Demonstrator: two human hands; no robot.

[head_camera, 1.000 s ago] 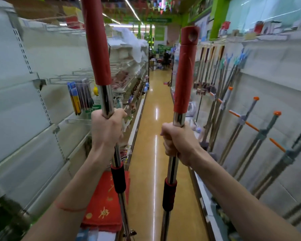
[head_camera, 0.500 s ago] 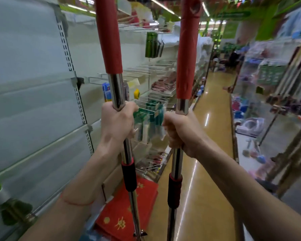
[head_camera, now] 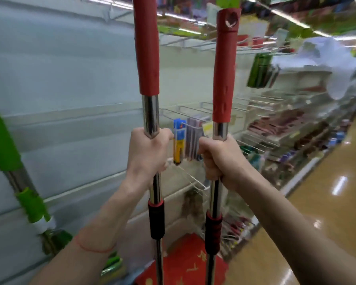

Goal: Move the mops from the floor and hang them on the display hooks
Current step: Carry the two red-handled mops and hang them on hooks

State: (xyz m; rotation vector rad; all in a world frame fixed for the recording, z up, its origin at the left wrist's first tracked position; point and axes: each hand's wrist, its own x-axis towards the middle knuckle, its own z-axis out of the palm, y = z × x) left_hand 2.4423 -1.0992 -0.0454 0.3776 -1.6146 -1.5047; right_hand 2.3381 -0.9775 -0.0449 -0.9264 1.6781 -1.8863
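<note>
I hold two mops upright, one in each fist, both with chrome poles, red top grips and dark collars lower down. My left hand (head_camera: 147, 153) is shut around the left mop (head_camera: 148, 58), whose top runs out of the frame. My right hand (head_camera: 218, 159) is shut around the right mop (head_camera: 224, 64); its red end cap with a hanging hole shows at the top. The mop heads are below the frame. A pale slatted display panel (head_camera: 56, 79) stands straight ahead, and no hooks show on its bare part.
A green-handled mop (head_camera: 19, 173) leans on the panel at the left. Wire hooks with hanging packets (head_camera: 185, 138) and stocked shelves (head_camera: 286, 128) run off to the right. A red mat (head_camera: 185, 266) lies low in front. The shiny aisle floor (head_camera: 327, 202) stretches right.
The view has swung left, from the aisle and the mop wall on the right to the pale panel. Both hands keep the same grip on the poles, now closer together.
</note>
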